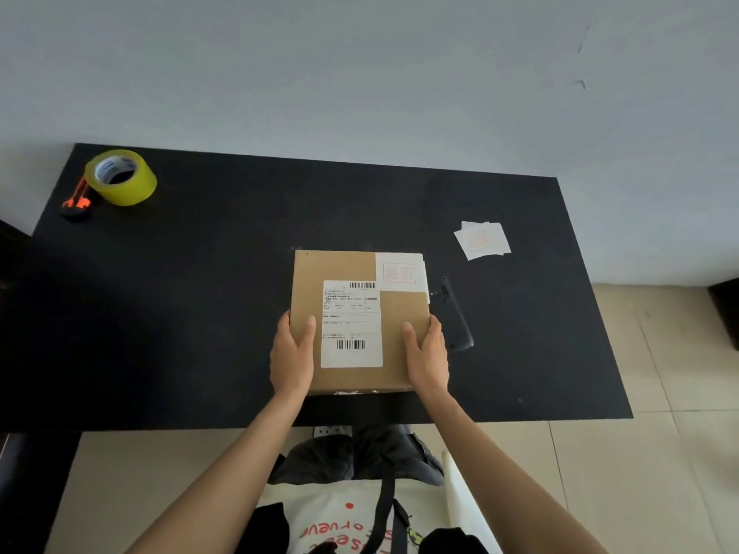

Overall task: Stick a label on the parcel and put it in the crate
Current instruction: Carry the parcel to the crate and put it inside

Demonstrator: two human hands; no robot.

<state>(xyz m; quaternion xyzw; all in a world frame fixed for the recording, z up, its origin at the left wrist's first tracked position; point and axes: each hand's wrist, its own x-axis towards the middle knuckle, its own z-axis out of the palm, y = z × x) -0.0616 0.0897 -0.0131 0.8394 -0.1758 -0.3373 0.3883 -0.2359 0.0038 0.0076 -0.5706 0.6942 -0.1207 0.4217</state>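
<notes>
On the black desk (200, 293), fingers (310, 325) of left hand (292, 353) and right hand (428, 353) clamped the parcel (360, 321) sides; red-stamp label (400, 272) looked stuck on, crating left, no crate in view.

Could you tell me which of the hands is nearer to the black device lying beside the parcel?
Right. The right hand grips the parcel's right edge, just beside the black device; the left hand holds the opposite edge, across the parcel from it.
</notes>
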